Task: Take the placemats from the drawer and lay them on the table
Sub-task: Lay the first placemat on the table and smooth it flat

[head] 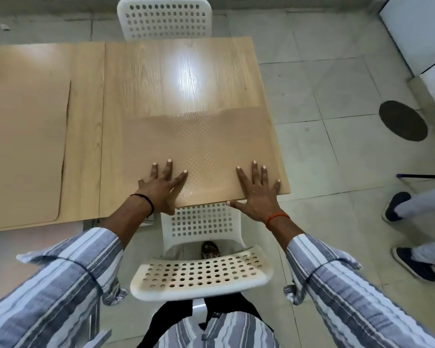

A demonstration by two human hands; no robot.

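A tan placemat [206, 144] with a dotted texture lies flat on the near half of the light wooden table [181, 71]. My left hand [161, 187] presses on its near left part, fingers spread. My right hand [258, 190] rests flat on its near right corner, fingers spread, thumb over the table's edge. A second tan placemat [23, 151] lies on the adjoining table at the left. No drawer is in view.
A white perforated chair [201, 272] stands between me and the table, another white chair [165, 18] at the far side. Another person's feet in dark shoes [412, 262] are on the tiled floor at right, near a round dark floor cover [402, 120].
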